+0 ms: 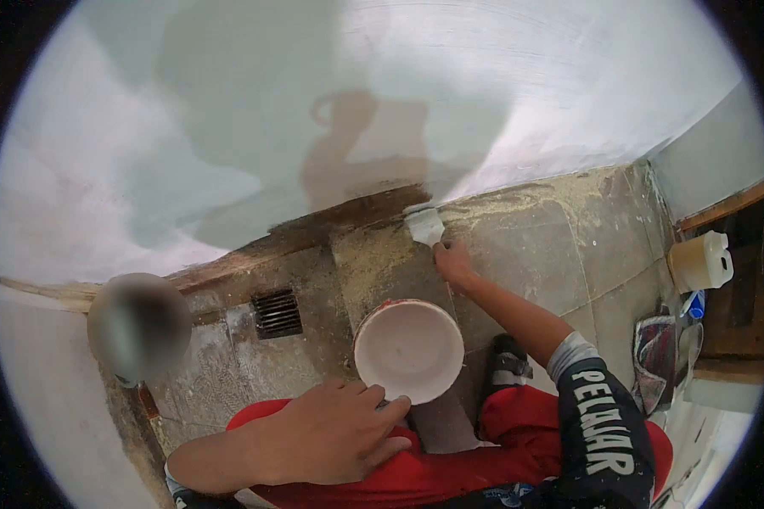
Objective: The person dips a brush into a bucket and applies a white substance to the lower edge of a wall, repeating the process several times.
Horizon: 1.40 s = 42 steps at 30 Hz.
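My right hand [452,261] grips a paintbrush [424,225] whose white-coated bristles press against the base of the wall [331,127], at the dark skirting strip. My left hand [335,431] rests on my red-clad thigh, its fingers at the near rim of a round bucket [407,348] of pinkish-white paint. The bucket stands on the dusty floor between my legs. My right arm wears a dark sleeve with white lettering.
A floor drain grate [277,312] lies left of the bucket. A cream plastic jug [700,261] and a blue-and-white bag [664,348] sit at the right by a wooden door frame. My shoe [505,366] is beside the bucket. The tiles [560,246] carry gritty dust.
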Each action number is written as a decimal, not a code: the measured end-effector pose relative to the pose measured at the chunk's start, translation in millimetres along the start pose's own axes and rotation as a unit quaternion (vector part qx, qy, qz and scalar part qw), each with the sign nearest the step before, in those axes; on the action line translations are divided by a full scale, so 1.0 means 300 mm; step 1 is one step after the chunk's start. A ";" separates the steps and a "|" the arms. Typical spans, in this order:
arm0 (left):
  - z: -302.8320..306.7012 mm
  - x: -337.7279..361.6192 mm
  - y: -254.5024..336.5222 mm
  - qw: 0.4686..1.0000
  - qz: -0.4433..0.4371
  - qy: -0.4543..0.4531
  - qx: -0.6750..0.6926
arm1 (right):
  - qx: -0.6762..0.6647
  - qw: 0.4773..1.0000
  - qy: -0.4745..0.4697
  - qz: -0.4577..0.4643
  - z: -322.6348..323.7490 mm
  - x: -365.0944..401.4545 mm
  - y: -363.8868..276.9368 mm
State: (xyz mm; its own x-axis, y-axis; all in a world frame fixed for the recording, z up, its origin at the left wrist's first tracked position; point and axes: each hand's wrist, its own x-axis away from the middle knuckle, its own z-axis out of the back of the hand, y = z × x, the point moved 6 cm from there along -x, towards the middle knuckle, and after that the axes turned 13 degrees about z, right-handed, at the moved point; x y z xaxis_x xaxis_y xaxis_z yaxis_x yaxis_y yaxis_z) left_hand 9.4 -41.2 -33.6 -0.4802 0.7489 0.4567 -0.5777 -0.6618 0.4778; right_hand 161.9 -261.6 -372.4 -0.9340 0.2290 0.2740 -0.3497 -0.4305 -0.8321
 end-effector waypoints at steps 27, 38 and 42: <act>0.014 -0.004 0.019 1.000 0.006 0.003 -0.012 | -0.079 0.973 0.127 0.176 0.081 0.061 -0.114; 0.017 0.000 0.020 1.000 -0.008 0.026 -0.004 | 0.012 0.997 0.062 0.035 -0.014 -0.011 0.046; 0.017 0.001 0.018 1.000 -0.006 0.026 -0.007 | -0.048 0.993 0.062 0.085 0.042 0.011 -0.110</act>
State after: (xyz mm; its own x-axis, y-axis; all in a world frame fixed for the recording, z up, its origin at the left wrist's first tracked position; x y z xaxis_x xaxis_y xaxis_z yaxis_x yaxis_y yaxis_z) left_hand 9.6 -44.6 -26.9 -0.5065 0.7582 0.4106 -0.5934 -0.6520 0.4720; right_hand 169.4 -257.6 -338.0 -0.9606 0.2689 0.0697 -0.1744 -0.3884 -0.9048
